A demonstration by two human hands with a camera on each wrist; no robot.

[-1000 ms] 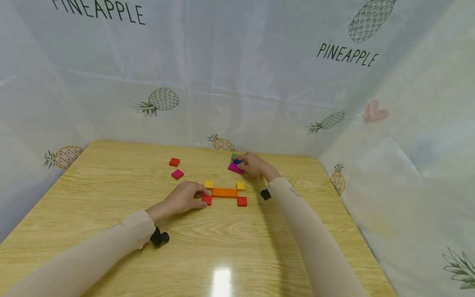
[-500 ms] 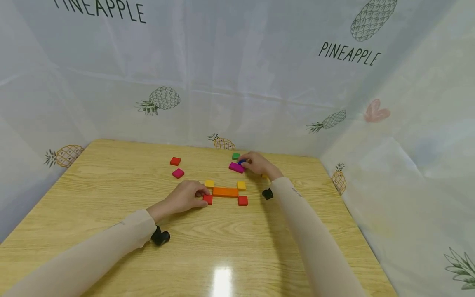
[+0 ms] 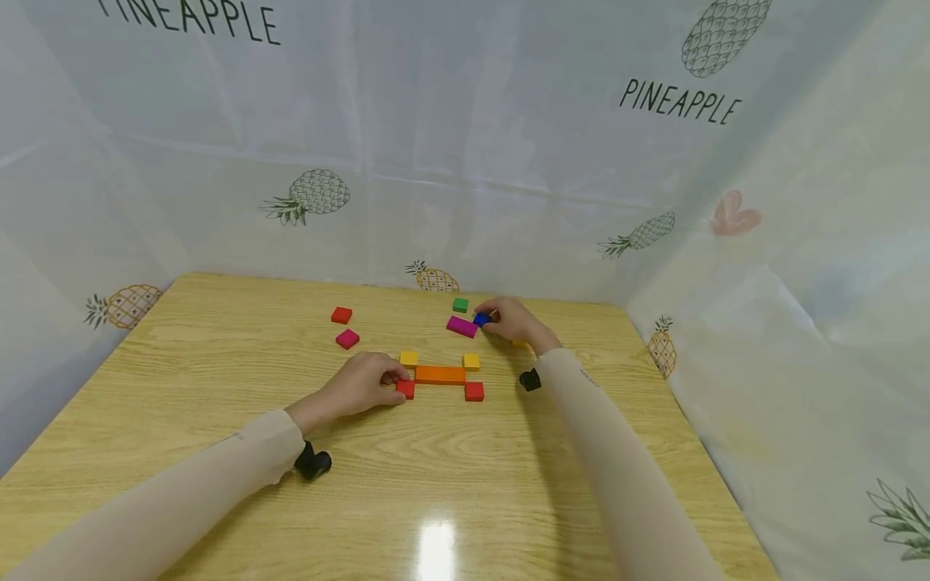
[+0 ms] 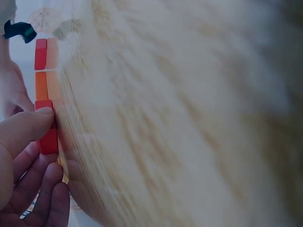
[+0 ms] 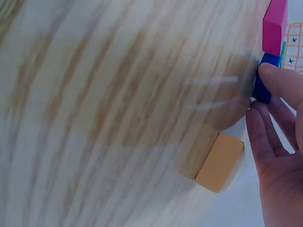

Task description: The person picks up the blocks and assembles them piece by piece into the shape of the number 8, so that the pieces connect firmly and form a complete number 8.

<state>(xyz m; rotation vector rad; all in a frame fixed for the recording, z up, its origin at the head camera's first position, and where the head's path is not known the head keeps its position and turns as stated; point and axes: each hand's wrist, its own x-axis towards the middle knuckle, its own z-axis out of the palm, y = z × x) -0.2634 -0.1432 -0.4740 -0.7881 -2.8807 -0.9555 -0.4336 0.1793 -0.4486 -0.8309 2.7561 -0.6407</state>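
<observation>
My left hand pinches a small red block at the near left corner of a long orange block. In the left wrist view the thumb lies on that red block. Another red block sits at the orange block's near right corner, with two yellow blocks at its far corners. Farther back, my right hand holds a blue block between thumb and fingers, close to the right end of a magenta block. Behind these lies a green block.
On the wooden table's back left lie a red block and a pink block. A yellow-orange block lies near my right wrist, mostly hidden in the head view. A white pineapple-print cloth hangs behind the table.
My right hand has moved a little to the right with the blue block, off the magenta block, which now shows whole along with the green block. The left hand has stayed put.
</observation>
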